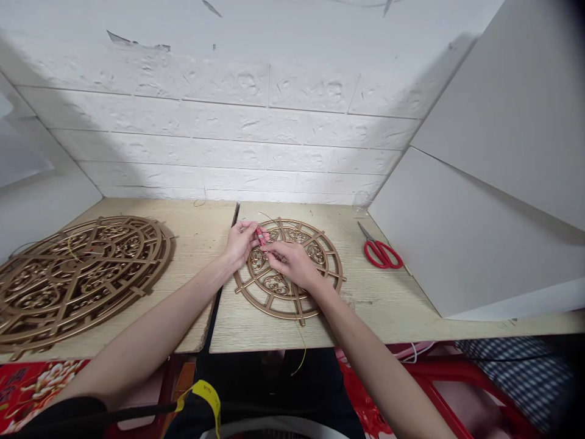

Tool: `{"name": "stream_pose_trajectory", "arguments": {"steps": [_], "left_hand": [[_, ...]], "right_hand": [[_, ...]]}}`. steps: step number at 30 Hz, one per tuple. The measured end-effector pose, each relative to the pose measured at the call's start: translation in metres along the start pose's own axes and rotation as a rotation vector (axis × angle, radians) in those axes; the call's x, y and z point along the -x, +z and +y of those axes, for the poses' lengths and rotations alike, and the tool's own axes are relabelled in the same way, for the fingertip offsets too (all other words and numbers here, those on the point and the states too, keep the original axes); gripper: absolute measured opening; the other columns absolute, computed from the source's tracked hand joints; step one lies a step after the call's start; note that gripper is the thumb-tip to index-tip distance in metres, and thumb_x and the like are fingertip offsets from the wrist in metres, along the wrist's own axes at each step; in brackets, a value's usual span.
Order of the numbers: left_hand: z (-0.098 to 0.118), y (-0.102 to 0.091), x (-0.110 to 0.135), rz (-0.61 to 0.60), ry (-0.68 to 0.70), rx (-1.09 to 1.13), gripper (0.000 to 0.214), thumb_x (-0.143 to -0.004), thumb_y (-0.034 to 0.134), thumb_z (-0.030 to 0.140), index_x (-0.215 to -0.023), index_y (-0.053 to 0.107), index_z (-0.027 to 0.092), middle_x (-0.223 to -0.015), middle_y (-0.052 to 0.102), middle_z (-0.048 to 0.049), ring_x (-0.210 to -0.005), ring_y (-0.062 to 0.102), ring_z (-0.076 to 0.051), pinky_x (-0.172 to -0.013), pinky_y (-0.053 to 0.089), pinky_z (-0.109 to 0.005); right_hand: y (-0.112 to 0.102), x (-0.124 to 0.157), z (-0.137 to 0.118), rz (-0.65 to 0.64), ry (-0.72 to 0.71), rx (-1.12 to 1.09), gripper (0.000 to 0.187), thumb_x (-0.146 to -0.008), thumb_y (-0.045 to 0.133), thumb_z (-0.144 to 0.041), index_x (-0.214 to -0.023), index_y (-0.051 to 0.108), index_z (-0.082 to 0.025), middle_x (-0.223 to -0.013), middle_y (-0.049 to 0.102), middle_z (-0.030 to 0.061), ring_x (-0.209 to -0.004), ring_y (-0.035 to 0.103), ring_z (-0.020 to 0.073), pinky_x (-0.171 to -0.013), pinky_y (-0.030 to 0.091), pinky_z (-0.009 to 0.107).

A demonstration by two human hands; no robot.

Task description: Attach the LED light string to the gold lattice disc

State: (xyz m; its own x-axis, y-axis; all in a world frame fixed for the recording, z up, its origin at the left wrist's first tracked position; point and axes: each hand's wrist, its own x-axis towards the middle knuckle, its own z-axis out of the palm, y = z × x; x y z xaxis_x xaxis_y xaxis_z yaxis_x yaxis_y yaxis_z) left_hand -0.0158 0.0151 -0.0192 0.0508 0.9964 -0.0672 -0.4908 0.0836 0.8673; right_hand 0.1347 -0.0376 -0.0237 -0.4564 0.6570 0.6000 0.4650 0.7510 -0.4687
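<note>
A small red tube-like thing (260, 236) with pale marks is held above a round gold-coloured openwork frame (276, 314) on the table. My left hand (242, 242) is closed on its upper part, thumb and fingers around it. From the other side, my right hand (292, 262) has its fingertips closed at the lower end of the same red thing. Beneath both hands, the frame lies flat, with curled scrolls between its bars. A thin yellow wire (302, 341) trails from the frame over the table's front edge. What the fingertips cover is hidden.
Several similar frames (158, 286) lie stacked at the left. Red-handled scissors (382, 253) rest at the right, near a white panel (434, 244). Behind is a white brick-patterned wall (237, 146). A dark gap (212, 323) splits the tabletop.
</note>
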Motion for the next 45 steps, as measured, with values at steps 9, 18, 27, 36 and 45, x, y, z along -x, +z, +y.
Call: {"name": "stream_pose_trajectory", "arguments": {"steps": [9, 18, 27, 36, 45], "left_hand": [[0.0032, 0.0025, 0.0032, 0.009, -0.020, 0.004, 0.015, -0.080, 0.061, 0.015, -0.079, 0.047, 0.014, -0.067, 0.065, -0.0073, -0.056, 0.064, -0.014, -0.058, 0.054, -0.027], [0.0024, 0.0013, 0.0019, -0.007, -0.018, -0.015, 0.013, -0.080, 0.060, 0.015, -0.080, 0.047, 0.014, -0.068, 0.065, -0.0062, -0.058, 0.064, -0.014, -0.060, 0.054, -0.028], [0.0019, 0.0005, 0.0016, -0.006, -0.017, -0.003, 0.015, -0.078, 0.063, 0.016, -0.079, 0.047, 0.014, -0.069, 0.065, -0.0069, -0.057, 0.064, -0.014, -0.060, 0.054, -0.028], [0.0003, -0.0008, 0.0005, -0.008, -0.005, -0.002, 0.015, -0.079, 0.062, 0.016, -0.080, 0.047, 0.015, -0.069, 0.065, -0.0061, -0.058, 0.064, -0.015, -0.060, 0.055, -0.029], [0.0012, 0.0003, 0.0009, -0.006, -0.007, -0.016, 0.016, -0.078, 0.062, 0.016, -0.081, 0.046, 0.015, -0.069, 0.065, -0.0060, -0.057, 0.064, -0.014, -0.060, 0.055, -0.029]], "right_hand": [[-0.0001, 0.0001, -0.0008, 0.002, 0.013, 0.019, 0.020, -0.084, 0.053, -0.014, -0.101, 0.064, -0.017, -0.080, 0.066, 0.0025, -0.067, 0.058, 0.0139, -0.065, 0.042, 0.023], [-0.0011, -0.0003, -0.0030, -0.003, 0.009, 0.019, 0.020, -0.083, 0.052, -0.014, -0.100, 0.063, -0.016, -0.076, 0.063, 0.0019, -0.064, 0.056, 0.0130, -0.063, 0.041, 0.022], [-0.0021, -0.0009, -0.0043, -0.008, 0.007, 0.019, 0.020, -0.084, 0.052, -0.014, -0.099, 0.063, -0.016, -0.075, 0.063, 0.0017, -0.063, 0.055, 0.0127, -0.061, 0.040, 0.021], [-0.0016, -0.0009, -0.0036, -0.004, -0.005, 0.037, 0.019, -0.084, 0.052, -0.014, -0.099, 0.063, -0.016, -0.074, 0.063, 0.0011, -0.062, 0.055, 0.0124, -0.060, 0.039, 0.021], [-0.0016, -0.0011, -0.0038, -0.009, 0.003, 0.029, 0.019, -0.084, 0.052, -0.015, -0.099, 0.063, -0.016, -0.076, 0.063, 0.0020, -0.061, 0.055, 0.0123, -0.058, 0.039, 0.021]]}}
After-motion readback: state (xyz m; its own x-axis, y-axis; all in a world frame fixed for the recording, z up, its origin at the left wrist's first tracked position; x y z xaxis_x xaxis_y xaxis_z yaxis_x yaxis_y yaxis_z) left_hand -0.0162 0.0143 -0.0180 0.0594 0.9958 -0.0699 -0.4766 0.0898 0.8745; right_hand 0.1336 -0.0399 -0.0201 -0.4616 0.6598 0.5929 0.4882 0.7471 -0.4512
